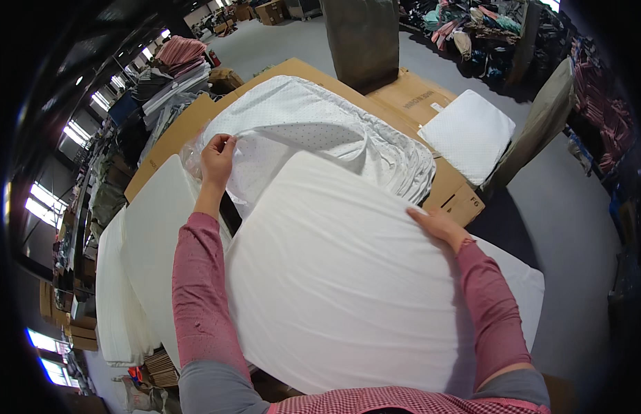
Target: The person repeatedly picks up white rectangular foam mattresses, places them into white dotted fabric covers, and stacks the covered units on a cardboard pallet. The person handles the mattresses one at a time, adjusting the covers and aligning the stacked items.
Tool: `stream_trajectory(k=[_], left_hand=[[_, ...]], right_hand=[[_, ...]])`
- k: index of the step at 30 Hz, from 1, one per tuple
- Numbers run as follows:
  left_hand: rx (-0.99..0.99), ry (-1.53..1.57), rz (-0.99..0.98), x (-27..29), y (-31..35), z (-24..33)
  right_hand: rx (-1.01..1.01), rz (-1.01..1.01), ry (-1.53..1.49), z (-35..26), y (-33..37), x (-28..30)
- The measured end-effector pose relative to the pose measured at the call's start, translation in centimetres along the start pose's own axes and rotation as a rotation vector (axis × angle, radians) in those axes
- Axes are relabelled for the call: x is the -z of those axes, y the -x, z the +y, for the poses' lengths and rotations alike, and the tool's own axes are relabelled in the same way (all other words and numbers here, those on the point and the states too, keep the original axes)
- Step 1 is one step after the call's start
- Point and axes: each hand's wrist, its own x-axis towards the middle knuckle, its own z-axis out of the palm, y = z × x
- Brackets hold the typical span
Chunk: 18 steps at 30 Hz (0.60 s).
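Note:
My left hand (217,157) is closed in a pinch on the raised edge of a white dotted fabric cover (303,138), whose opening gapes toward me. The cover lies on top of a stack of similar folded dotted fabric (410,169). My right hand (437,225) grips the far right edge of a large white pad (341,290), thumb on top and its other fingers mostly hidden beneath. The pad spreads in front of my body, tilted, its far corner next to the cover's opening. Whether that corner is inside the cover, I cannot tell.
Cardboard (172,134) lies beneath the fabric stack. More white pads (148,241) stand at the left. A square dotted piece (468,134) rests on a cardboard box at the right. Grey-covered uprights (362,41) rise beyond, with heaps of textiles (482,34) behind.

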Motion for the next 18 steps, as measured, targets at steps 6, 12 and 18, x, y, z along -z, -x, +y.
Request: stream_trajectory(k=[6,12,18], left_hand=[[-0.185,-0.31,-0.089,2.3,7.6,4.9],[-0.274,-0.897,-0.309,9.3,15.2,2.9],[-0.195,-0.651,-0.257,7.6,21.2,3.4]], right_hand=[[0.007,-0.133,0.027,-4.2,-5.5,-4.9],[-0.034,0.119,-0.044,3.2,-8.1,3.5],[-0.074,0.285,-0.171,11.0,-8.6,11.7]])
